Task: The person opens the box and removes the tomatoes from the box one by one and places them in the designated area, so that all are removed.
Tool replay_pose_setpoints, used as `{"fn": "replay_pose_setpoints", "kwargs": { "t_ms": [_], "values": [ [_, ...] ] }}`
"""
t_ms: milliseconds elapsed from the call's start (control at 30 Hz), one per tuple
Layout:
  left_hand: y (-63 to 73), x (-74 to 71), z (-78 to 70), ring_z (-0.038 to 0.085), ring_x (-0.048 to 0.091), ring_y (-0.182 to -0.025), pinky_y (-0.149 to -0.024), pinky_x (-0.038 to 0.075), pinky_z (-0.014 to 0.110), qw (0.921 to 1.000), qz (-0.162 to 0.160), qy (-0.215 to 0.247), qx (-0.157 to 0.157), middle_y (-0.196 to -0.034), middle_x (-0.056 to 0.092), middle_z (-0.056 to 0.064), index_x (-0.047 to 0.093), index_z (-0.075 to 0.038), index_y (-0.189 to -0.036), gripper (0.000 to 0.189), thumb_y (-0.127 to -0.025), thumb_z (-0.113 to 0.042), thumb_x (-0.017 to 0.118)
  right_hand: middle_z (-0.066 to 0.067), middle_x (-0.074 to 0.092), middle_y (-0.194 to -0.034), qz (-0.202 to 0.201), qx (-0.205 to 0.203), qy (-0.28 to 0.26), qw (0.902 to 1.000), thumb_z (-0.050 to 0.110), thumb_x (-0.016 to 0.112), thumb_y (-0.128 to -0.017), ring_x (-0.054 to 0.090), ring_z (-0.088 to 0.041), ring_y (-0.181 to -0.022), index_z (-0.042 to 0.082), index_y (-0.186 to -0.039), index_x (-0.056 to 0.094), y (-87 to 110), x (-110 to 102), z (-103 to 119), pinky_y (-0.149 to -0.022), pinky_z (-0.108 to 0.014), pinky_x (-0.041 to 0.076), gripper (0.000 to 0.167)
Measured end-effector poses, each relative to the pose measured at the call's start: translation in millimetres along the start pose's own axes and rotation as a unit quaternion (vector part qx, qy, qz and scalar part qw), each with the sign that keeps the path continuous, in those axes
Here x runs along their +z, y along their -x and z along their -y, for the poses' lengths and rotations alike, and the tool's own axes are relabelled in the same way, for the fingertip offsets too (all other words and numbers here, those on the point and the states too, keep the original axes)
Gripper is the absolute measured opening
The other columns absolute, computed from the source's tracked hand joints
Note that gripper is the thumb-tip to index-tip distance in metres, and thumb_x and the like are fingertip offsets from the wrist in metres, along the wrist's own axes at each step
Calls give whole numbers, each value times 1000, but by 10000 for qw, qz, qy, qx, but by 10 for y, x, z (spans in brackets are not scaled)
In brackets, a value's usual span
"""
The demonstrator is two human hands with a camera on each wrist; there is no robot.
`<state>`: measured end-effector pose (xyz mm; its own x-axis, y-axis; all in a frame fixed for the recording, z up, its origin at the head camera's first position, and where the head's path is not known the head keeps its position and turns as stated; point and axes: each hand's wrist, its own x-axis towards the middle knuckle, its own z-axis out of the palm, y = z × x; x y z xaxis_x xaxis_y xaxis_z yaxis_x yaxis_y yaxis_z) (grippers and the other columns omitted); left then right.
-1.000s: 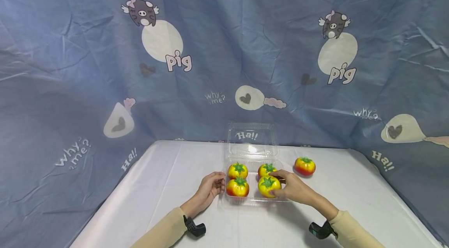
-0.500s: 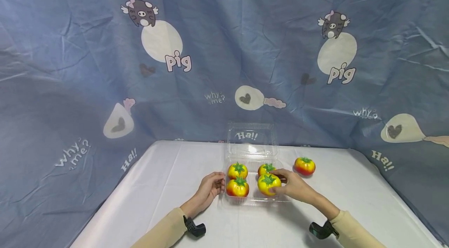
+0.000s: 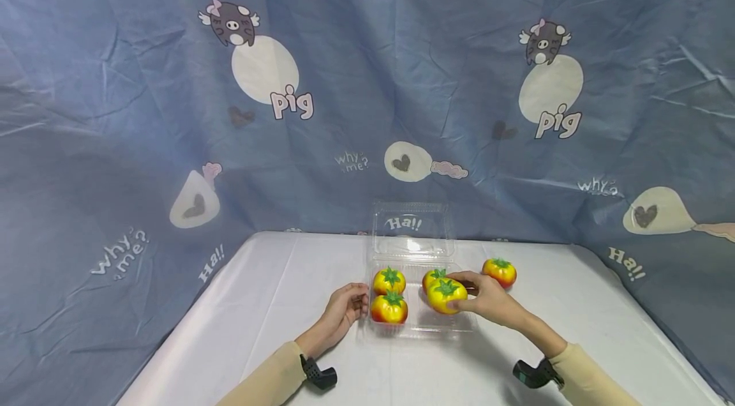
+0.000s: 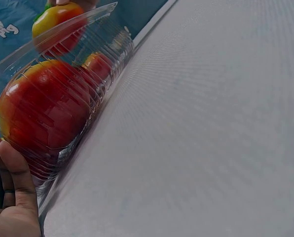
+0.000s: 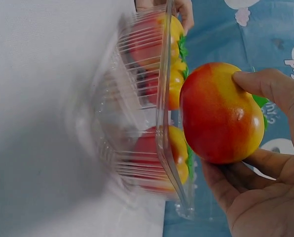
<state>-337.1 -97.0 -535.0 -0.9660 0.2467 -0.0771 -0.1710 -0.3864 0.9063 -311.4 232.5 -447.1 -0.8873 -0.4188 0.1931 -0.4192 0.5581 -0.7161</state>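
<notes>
In the head view my right hand [image 3: 488, 299] grips a yellow-and-red tomato [image 3: 446, 297] with a green leafy top. The right wrist view shows this tomato [image 5: 221, 116] between thumb and fingers, raised beyond the rim of the clear plastic box [image 3: 415, 310]. Inside the box sit two tomatoes on the left, a front one [image 3: 389, 310] and a back one [image 3: 388, 281]. A third tomato [image 3: 432, 278] is at the back right, partly hidden by the held one. My left hand [image 3: 347, 305] rests beside the box's left wall, fingers loosely bent, fingertips right at the plastic.
The box's clear lid [image 3: 413, 227] stands up at the back. Another tomato [image 3: 499, 272] lies on the white tablecloth [image 3: 298, 278] right of the box, just behind my right hand. A blue printed curtain [image 3: 356, 74] hangs behind the table.
My right hand has lifted the tomato from the box's front right spot, up and slightly rightward. The left hand has stayed at the box's side.
</notes>
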Motion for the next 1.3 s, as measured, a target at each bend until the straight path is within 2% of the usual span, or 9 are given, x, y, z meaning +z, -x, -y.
{"fn": "replay_pose_setpoints", "kwargs": {
  "t_ms": [267, 633, 800, 1000, 1300],
  "values": [
    [4, 1, 2, 11, 51, -66, -61, 45, 23, 10000, -17, -7, -20, -76, 57, 0, 55, -9, -93, 5, -93, -14, 55, -19, 59, -129, 24, 44, -229, 9997, 28, 78, -79, 61, -30, -112, 2, -128, 58, 48, -83, 1, -91, -36, 53, 59],
    [1, -1, 9, 11, 50, -67, -62, 44, 24, 10000, -27, -64, -55, -77, 56, 0, 55, -8, -94, 7, -92, -14, 56, -17, 59, -126, 16, 217, -292, 9993, 28, 78, -80, 62, -28, -110, 1, -128, 57, 122, -177, -64, -89, -31, 53, 59],
    [0, 3, 1, 11, 50, -66, -61, 44, 24, 10000, -30, -52, -51, -76, 57, 0, 55, -8, -94, 7, -92, -14, 56, -14, 59, -121, -19, 377, -189, 9991, 30, 77, -79, 62, -26, -108, 3, -129, 57, 148, -230, -83, -86, -29, 53, 60],
    [2, 2, -2, 11, 50, -65, -60, 44, 24, 10000, 6, 18, -12, -75, 57, -1, 56, -9, -92, 4, -92, -13, 55, -15, 59, -124, -98, 437, -38, 9990, 31, 78, -79, 62, -23, -105, 4, -130, 57, 180, -301, -116, -82, -21, 52, 61],
    [-4, -8, 4, 12, 50, -65, -61, 44, 24, 10000, 25, 7, -25, -76, 57, 0, 55, -8, -94, 7, -92, -14, 55, -20, 56, -128, -200, 588, 63, 9981, 30, 77, -79, 63, -24, -104, 3, -130, 56, 228, -410, -149, -80, -22, 53, 62]
  ]
}}
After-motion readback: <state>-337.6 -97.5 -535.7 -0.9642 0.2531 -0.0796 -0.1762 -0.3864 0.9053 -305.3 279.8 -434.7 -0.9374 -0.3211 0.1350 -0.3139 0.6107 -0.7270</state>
